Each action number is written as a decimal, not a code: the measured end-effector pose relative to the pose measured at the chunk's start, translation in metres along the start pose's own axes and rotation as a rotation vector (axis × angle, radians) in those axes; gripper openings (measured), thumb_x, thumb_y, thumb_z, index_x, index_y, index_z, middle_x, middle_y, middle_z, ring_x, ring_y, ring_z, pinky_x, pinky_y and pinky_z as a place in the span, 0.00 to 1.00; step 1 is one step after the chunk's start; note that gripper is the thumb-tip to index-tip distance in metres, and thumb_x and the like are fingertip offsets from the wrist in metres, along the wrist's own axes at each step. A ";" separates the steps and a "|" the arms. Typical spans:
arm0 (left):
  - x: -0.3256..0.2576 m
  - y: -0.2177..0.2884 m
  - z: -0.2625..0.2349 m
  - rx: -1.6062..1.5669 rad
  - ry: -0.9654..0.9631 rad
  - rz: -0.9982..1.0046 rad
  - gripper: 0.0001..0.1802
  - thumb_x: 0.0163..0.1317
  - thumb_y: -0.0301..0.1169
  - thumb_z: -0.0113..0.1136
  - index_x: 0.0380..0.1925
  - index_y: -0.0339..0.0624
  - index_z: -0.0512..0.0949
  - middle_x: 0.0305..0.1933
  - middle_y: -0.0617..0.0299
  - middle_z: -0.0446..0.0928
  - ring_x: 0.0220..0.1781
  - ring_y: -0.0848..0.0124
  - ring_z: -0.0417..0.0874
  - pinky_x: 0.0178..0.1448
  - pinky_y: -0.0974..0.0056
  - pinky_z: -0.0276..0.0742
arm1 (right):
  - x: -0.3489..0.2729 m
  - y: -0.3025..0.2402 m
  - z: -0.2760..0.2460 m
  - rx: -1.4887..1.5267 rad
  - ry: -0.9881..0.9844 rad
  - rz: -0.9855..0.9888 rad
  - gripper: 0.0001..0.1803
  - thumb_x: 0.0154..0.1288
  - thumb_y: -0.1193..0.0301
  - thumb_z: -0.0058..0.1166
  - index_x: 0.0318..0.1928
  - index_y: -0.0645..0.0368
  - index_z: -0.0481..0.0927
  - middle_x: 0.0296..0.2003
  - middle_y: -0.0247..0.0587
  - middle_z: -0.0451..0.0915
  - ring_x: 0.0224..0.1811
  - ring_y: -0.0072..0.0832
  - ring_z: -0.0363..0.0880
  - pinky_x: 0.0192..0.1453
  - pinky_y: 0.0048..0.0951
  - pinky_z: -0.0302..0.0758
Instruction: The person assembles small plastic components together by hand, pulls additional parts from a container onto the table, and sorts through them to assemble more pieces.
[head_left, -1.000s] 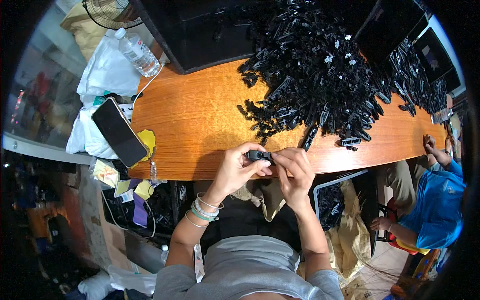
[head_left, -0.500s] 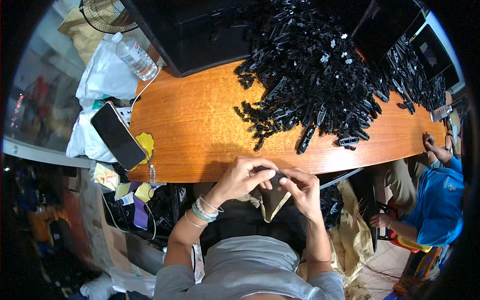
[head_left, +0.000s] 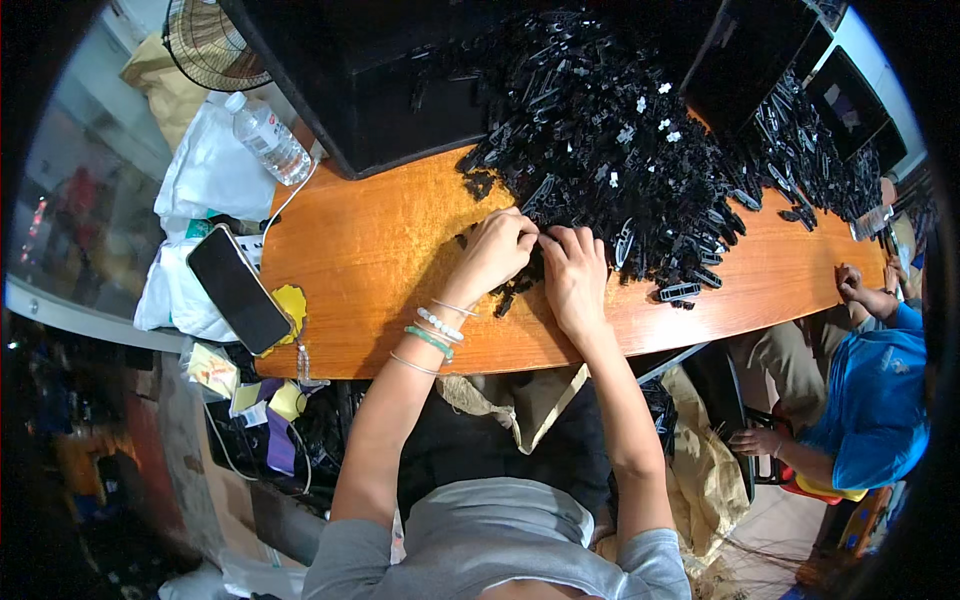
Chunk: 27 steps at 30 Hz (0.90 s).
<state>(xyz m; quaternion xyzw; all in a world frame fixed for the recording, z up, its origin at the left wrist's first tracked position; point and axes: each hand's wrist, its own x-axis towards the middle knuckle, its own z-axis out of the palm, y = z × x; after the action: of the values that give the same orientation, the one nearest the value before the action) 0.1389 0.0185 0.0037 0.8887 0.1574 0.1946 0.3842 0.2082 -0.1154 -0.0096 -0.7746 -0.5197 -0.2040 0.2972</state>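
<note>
A large heap of small black plastic parts (head_left: 600, 130) lies on the wooden table, with a few white pieces among them. My left hand (head_left: 497, 250), with bracelets on its wrist, is at the heap's near left edge, fingers bent inward. Close beside it, my right hand (head_left: 577, 275) points down into the near edge with curled fingers. The fingertips of both hands almost meet over the parts; what they pinch is hidden. A long black part with an oval frame (head_left: 679, 292) lies on the table to the right of my right hand.
On the left are a phone (head_left: 240, 290), a water bottle (head_left: 270, 140) and white bags (head_left: 205, 165). Large black bins (head_left: 390, 110) stand behind. A brown paper sack (head_left: 700, 460) is below the table edge. Another person in a blue shirt (head_left: 880, 400) sits at right.
Both hands have moved forward from the table's near edge to the heap. The dark piece held between them earlier is no longer visible there. The long part near the heap's front is no longer visible.
</note>
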 end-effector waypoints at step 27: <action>-0.105 0.032 -0.018 -0.612 0.017 -0.091 0.13 0.55 0.18 0.63 0.40 0.35 0.74 0.36 0.62 0.78 0.36 0.77 0.81 0.33 0.74 0.77 | -0.059 -0.044 -0.061 0.687 0.278 0.215 0.11 0.50 0.90 0.57 0.36 0.68 0.77 0.35 0.51 0.81 0.36 0.37 0.81 0.41 0.29 0.77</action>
<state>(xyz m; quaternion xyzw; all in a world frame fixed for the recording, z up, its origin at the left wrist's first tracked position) 0.0426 -0.0366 0.0155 0.7222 0.1345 0.2230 0.6408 0.1448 -0.1846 0.0098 -0.6449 -0.4284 -0.0889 0.6267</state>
